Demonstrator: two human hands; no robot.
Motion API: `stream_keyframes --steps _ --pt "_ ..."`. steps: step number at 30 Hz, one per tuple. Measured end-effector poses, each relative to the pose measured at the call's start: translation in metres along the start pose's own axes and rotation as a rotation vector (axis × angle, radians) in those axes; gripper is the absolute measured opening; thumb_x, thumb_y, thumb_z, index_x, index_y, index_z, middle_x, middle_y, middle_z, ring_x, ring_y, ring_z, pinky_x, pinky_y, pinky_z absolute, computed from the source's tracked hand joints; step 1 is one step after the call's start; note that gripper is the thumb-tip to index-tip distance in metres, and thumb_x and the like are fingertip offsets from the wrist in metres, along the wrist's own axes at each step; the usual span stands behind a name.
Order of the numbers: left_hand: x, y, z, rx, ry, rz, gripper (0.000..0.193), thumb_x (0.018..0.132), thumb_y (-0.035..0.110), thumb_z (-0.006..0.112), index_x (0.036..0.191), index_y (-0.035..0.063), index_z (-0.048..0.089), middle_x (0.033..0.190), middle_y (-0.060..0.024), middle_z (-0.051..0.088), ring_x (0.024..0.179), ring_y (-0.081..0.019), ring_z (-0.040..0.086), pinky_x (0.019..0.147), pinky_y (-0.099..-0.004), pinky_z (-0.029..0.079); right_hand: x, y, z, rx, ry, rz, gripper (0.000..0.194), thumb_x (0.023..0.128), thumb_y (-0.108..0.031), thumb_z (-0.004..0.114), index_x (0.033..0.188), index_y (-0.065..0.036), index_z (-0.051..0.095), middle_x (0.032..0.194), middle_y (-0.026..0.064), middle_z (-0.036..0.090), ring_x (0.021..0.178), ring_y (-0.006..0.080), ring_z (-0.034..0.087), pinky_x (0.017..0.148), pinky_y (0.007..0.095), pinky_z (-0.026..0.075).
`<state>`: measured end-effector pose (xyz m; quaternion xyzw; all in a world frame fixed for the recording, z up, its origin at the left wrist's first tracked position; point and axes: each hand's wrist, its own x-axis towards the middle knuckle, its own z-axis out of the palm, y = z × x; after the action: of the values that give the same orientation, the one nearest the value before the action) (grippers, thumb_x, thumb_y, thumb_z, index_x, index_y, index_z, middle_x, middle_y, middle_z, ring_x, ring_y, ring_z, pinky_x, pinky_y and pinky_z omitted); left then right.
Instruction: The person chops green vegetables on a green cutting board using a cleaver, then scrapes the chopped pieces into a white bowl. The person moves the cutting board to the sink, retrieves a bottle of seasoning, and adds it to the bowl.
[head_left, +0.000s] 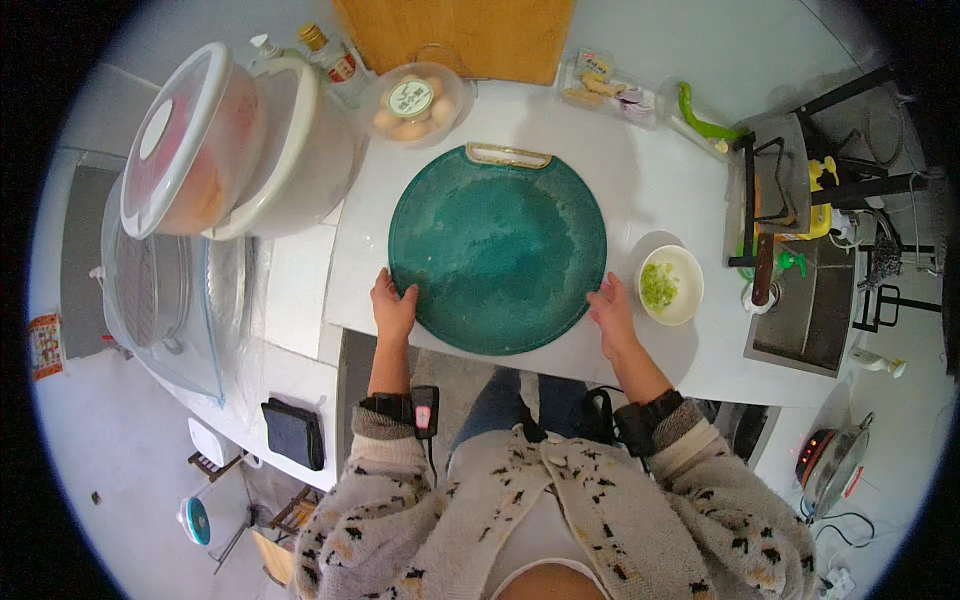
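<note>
A round green cutting board (499, 244) with a pale handle slot at its far edge lies before me on the white countertop (667, 202). My left hand (394, 304) grips its near left rim, the thumb on top. On the near right rim, my right hand (611, 311) takes hold with its fingers at the edge. The board's surface looks damp or worn, with nothing on it. Just right of my right hand stands a white bowl (694, 289) with chopped green scallion (659, 286) in it.
At the back stand a clear tub of eggs (411, 105), a glass bottle (330, 64) and a plastic tray of ginger and onion (607, 90). Large lidded containers (292, 165) crowd the left. A green pepper (697, 116), a black rack (862, 187) and a sink (806, 315) are to the right.
</note>
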<state>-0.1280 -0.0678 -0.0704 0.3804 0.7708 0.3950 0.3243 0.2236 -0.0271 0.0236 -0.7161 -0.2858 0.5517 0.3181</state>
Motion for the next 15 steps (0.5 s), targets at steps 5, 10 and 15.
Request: stream_keyframes --steps 5,10,15 --pt "0.011 -0.009 -0.014 -0.035 -0.131 -0.013 0.065 0.07 0.013 0.069 0.128 -0.0052 0.044 0.117 -0.0226 0.046 0.104 -0.0325 0.051 0.091 -0.0388 0.043 0.002 0.006 -0.001 0.09 -0.074 0.078 0.06 0.08 -0.008 0.059 0.134 0.001 0.035 0.118 0.01 0.048 0.091 0.0164 0.05 0.08 0.0304 0.044" --pt "-0.017 0.009 -0.022 0.391 -0.064 0.196 0.063 0.069 0.012 0.069 0.126 -0.0042 0.047 0.117 -0.0222 0.045 0.107 -0.0347 0.048 0.093 -0.0403 0.042 0.023 0.054 0.003 -0.265 0.069 -0.236 0.052 0.079 -0.007 0.063 0.127 0.003 0.045 0.105 0.0094 0.055 0.09 0.0164 0.053 0.079 0.0305 0.044" --pt "-0.047 0.021 -0.034 0.466 -0.069 0.211 0.06 0.07 0.011 0.068 0.125 -0.0038 0.048 0.118 -0.0216 0.044 0.108 -0.0357 0.047 0.094 -0.0409 0.041 0.011 0.082 0.002 -0.284 0.121 -0.298 0.048 0.074 -0.004 0.066 0.12 0.003 0.051 0.089 0.0116 0.05 0.079 0.0206 0.052 0.077 0.0335 0.046"
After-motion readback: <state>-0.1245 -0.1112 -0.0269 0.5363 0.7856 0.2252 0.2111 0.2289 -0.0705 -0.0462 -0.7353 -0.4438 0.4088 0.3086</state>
